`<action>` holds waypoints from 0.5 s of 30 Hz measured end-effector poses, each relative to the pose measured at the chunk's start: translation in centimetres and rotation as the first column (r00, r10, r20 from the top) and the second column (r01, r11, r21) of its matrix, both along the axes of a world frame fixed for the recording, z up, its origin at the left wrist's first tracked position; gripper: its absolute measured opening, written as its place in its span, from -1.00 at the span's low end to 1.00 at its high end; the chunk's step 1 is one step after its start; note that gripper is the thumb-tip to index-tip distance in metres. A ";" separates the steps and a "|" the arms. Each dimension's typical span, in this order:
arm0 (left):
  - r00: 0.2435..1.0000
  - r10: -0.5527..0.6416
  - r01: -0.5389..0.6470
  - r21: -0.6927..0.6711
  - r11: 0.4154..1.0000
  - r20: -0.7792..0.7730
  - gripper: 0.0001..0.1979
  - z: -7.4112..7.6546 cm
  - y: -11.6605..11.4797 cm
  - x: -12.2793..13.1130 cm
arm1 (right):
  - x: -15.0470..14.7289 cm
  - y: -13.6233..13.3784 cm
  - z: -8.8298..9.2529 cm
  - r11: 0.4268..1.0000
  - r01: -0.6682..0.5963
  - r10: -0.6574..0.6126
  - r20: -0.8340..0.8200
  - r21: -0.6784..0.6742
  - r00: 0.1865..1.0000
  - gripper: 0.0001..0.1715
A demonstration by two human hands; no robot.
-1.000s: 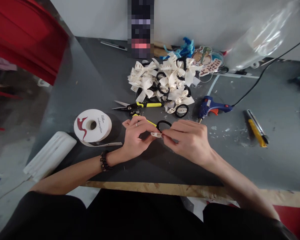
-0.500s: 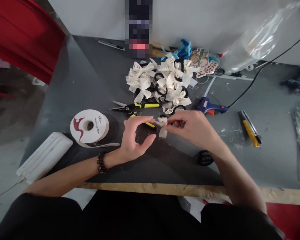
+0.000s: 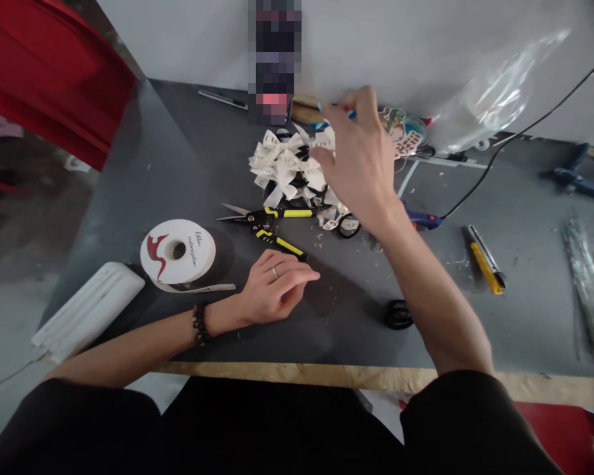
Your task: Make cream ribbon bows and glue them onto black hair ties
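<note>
On the grey counter (image 3: 178, 158), white bows (image 3: 282, 161) lay partly beneath our right grip (image 3: 360, 158), fingers parted, seemingly empty; our left grip (image 3: 274, 290) curled near the shears (image 3: 263, 221), any hold hidden.

Cloth ribbon bows (image 3: 276, 161), smooth matt tabletop (image 3: 178, 165), rough wooden table edge (image 3: 297, 374), glossy plastic wrapping (image 3: 505, 102), metal snip blades (image 3: 235, 210)

The white face of the ribbon spool (image 3: 177, 268) bears the label "Ribbon customization". Print on the piled bows (image 3: 283, 161) is illegible.
</note>
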State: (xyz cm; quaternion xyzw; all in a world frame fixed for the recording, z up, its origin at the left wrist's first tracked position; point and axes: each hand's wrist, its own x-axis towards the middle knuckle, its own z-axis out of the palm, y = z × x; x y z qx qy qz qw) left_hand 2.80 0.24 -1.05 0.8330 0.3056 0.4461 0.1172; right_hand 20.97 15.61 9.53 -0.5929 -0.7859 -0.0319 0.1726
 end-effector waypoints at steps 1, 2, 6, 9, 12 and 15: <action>1.000 -0.001 0.001 0.009 1.000 0.006 -0.66 -0.1 0.0 0.0 | 0.1 -0.5 -0.7 0.998 0.011 -0.008 -0.052 0.063 0.999 -0.51; 1.000 -0.011 0.011 0.027 1.000 0.011 -0.66 -0.2 0.0 0.0 | 0.3 -1.3 -1.5 0.992 0.012 0.001 -0.104 0.129 0.995 -0.50; 0.996 -0.086 0.085 0.128 0.988 0.000 -0.67 -0.2 -0.3 0.0 | 1.7 -5.6 -4.5 0.976 -0.097 0.134 -0.185 0.192 0.974 -0.58; 0.992 -0.049 0.065 0.139 0.988 -0.116 -0.65 1.3 -0.6 -0.5 | 2.6 -9.3 -6.0 0.966 -0.238 0.251 -0.148 0.096 0.957 -0.67; 0.912 0.041 -0.038 0.015 0.999 -0.409 -0.58 4.1 -1.3 -2.7 | 3.1 -13.1 -6.6 0.935 -0.353 0.336 -0.257 -0.025 0.906 -0.71; 0.803 0.150 -0.287 -0.152 0.946 -0.577 -0.53 6.3 -2.6 -7.1 | 3.4 -16.2 -6.8 0.905 -0.408 0.356 -0.313 -0.118 0.880 -0.72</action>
